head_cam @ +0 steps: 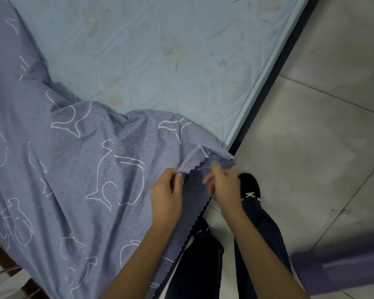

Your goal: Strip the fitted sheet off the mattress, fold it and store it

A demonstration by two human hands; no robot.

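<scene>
**when the near corner is off: sheet and hand status**

as you read the head view, locate the fitted sheet (73,169) first: blue-grey fabric with white outline whales. it covers the left and lower part of the bed, and it is bunched in a ridge across the middle. beyond that ridge the pale blue quilted mattress (149,50) lies bare up to its right edge, where a dark bed frame (274,83) runs beside it. the sheet's scalloped hem is lifted off the mattress corner nearest you and drapes down past the bed side toward your legs.

check your left hand (166,195). its thumb and curled fingers pinch a raised fold of the sheet just behind the hem, and the fabric peaks upward from that pinch.

check your right hand (225,188). it sits just right of the left hand, at the loose hem. the fingers look bent, but motion blur hides them, so you cannot tell whether they grip the fabric or only touch it.

note the surroundings. a black shoe (249,186) and a dark trouser leg (259,223) stand on the grey floor tiles (311,126) beside the bed. a purple object (333,268), too blurred to identify, lies on the floor at lower right.
</scene>
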